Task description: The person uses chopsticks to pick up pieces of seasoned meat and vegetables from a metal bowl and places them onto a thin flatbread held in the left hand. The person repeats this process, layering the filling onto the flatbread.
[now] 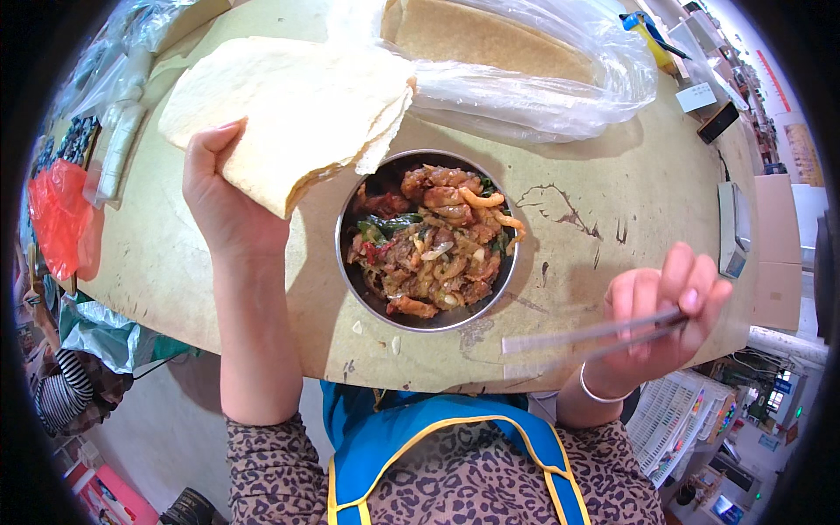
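Note:
My left hand (226, 190) grips a folded, layered sheet of pale flatbread (289, 98), thumb on top, its torn edge over the upper left of the bowl. A round metal bowl (420, 326) stands on the table in front of me, filled with cooked meat pieces and green vegetables (440, 243). Off to the bowl's right, my right hand (663, 308) holds a pair of chopsticks (590, 335), blurred, their tips pointing left. The tips are apart from the food, with nothing visible between them.
More flatbread (485, 39) lies in a clear plastic bag (525, 105) behind the bowl. At the right are a small scale (733, 226), a phone (718, 123) and a blue-and-yellow object (650, 39). A red plastic bag (60, 216) sits at the left table edge (151, 318).

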A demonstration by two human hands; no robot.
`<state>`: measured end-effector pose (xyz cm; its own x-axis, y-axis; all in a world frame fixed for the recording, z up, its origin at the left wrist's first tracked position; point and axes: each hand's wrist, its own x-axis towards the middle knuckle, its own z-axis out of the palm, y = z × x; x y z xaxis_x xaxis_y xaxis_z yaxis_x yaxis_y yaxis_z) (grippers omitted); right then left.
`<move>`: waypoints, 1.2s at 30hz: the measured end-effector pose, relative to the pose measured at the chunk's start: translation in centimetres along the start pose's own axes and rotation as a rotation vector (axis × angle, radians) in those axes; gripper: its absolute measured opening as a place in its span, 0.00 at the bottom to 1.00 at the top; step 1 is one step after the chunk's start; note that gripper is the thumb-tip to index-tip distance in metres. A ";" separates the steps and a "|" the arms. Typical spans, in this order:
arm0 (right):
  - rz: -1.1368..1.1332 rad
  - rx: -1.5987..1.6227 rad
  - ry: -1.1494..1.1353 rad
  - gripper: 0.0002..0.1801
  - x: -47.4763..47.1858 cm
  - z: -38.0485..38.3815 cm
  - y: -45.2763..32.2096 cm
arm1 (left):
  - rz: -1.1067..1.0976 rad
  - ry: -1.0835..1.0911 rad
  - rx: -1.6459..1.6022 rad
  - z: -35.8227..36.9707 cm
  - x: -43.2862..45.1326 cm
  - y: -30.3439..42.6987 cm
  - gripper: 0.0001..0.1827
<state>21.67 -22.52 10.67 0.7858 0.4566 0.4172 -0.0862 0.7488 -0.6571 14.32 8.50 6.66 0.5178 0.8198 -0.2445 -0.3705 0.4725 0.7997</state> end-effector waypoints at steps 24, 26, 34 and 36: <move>0.124 0.168 -0.120 0.21 0.0 0.7 -2.4 | 0.017 0.130 -0.016 0.7 -0.3 0.2 0.14; 0.160 0.142 -0.088 0.22 -0.1 0.8 -2.3 | 0.033 0.157 -0.004 0.8 -0.2 0.1 0.14; 0.203 0.213 -0.042 0.22 -0.5 1.1 -1.3 | -0.036 0.054 -0.103 0.1 -0.3 0.7 0.24; 0.223 0.253 -0.081 0.22 -0.4 1.0 -1.0 | -0.042 0.021 -0.106 0.0 -0.1 0.6 0.24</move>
<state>20.82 -23.01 11.79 0.6805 0.6513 0.3357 -0.4076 0.7172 -0.5653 14.00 8.70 7.17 0.5186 0.8046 -0.2893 -0.4287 0.5375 0.7262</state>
